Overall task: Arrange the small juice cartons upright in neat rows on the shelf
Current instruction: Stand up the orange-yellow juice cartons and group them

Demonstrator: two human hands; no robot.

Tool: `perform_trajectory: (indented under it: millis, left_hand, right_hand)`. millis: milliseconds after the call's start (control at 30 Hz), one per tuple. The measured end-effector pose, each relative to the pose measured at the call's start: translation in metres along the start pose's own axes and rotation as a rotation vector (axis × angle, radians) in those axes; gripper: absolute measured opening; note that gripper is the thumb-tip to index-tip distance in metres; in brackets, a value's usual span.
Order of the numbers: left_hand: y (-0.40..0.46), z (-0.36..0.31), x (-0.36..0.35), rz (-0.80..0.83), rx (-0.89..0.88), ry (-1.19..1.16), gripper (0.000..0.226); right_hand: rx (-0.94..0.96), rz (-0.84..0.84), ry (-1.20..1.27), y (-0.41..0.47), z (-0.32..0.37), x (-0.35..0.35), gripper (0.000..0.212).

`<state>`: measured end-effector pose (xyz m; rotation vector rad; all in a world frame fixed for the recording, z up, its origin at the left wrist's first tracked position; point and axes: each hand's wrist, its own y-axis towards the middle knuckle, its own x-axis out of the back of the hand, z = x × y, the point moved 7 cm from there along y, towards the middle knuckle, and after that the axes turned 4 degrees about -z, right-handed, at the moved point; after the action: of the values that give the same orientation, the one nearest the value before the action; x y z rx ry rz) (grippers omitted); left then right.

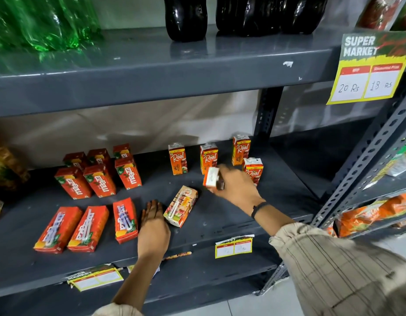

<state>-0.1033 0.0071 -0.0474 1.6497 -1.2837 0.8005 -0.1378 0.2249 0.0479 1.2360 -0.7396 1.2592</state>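
Our left hand (pixel 153 221) lies flat, fingers together, just left of 1 fallen carton (pixel 180 206). Beyond, our right hand (pixel 234 183) clasps another carton (pixel 211 177) before 4 upright ones. Light, stiff boxes, we judge; grip the broad sides.

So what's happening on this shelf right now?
A person is tidying small juice cartons on a grey shelf. The right hand holds one carton in its grip, near four upright Real cartons at the back right. The left hand lies flat on the shelf beside a carton lying on its side. Three red cartons also lie flat at the front left, with upright Maaza cartons behind them.
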Motion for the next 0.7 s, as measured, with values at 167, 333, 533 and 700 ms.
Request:
perform_trajectory:
  millis: [167,333,533,700]
  left_hand:
    - [0.0,0.0,0.001,-0.002,0.001,-0.006,0.05]
    - [0.0,-0.001,0.002,0.0,-0.009,-0.01,0.049]
    - [-0.002,0.0,0.001,-0.001,-0.013,-0.007,0.05]
    - [0.0,0.0,0.001,0.007,-0.014,-0.018,0.049]
  right_hand:
    - [-0.441,-0.161,0.351,-0.015,-0.019,-0.008,0.051]
    - [-0.493,-0.094,0.323,-0.019,-0.017,-0.011,0.066]
    - [-0.429,-0.114,0.092,-0.011,-0.006,0.029,0.069]
    - [-0.41,0.018,-0.144,0.022,0.011,0.033,0.074]
